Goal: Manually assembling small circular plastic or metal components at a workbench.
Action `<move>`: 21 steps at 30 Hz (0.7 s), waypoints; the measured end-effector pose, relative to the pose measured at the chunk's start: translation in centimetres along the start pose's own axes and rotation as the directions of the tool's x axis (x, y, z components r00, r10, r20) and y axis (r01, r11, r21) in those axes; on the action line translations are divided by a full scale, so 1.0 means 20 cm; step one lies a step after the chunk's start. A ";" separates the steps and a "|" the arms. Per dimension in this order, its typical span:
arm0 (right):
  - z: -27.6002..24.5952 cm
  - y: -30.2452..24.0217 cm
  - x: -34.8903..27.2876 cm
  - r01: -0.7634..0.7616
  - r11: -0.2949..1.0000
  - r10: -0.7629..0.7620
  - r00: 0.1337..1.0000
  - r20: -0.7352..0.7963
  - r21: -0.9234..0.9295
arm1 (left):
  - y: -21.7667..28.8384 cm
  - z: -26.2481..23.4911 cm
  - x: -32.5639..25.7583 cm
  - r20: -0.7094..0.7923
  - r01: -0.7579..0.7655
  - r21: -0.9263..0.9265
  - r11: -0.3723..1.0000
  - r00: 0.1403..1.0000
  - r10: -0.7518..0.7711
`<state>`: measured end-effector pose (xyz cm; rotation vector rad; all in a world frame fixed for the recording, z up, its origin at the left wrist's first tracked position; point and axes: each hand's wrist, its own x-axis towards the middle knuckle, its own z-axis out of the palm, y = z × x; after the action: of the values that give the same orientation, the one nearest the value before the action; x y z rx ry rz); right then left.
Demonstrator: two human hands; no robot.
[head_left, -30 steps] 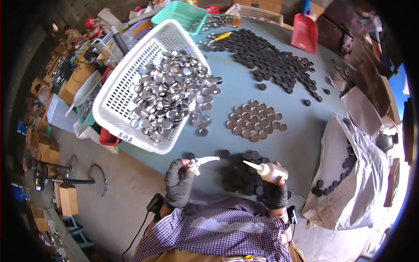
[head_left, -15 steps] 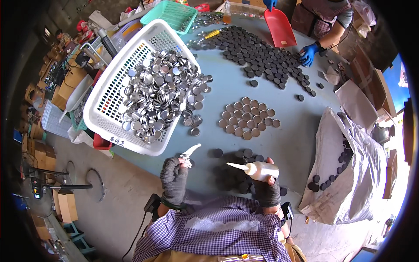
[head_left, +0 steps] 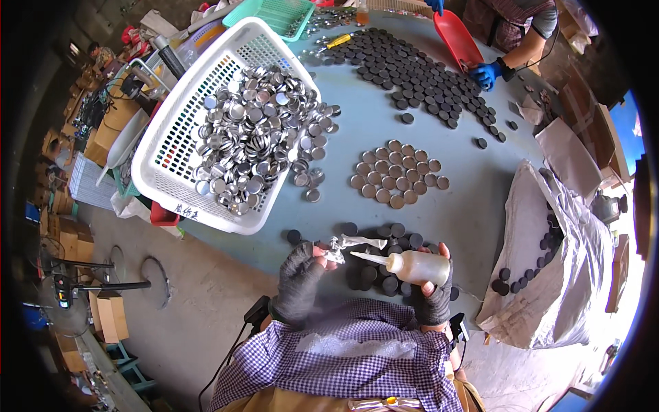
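Nearer me than the white basket [head_left: 145, 172], my left hand [head_left: 300, 278] pinches a white scrap [head_left: 360, 242] beside the nozzle [head_left: 371, 257] of the bottle [head_left: 420, 268] my right hand [head_left: 434, 302] grips; probably nozzle-wiping, calling for steadiness next.

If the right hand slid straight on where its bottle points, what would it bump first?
Probably the white scrap in the left hand: the bottle in the right hand points that way, though depth is hard to judge.
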<state>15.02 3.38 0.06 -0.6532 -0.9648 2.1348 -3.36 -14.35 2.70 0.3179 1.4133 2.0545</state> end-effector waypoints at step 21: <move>0.03 0.00 -0.04 0.035 0.997 -0.030 0.996 0.085 -0.062 | -0.02 -0.01 -0.01 0.103 0.069 -0.081 0.994 0.993 -0.060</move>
<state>15.08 2.51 0.58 -0.5785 -1.0855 2.1245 -3.07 -14.54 2.28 0.3313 1.2564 2.0109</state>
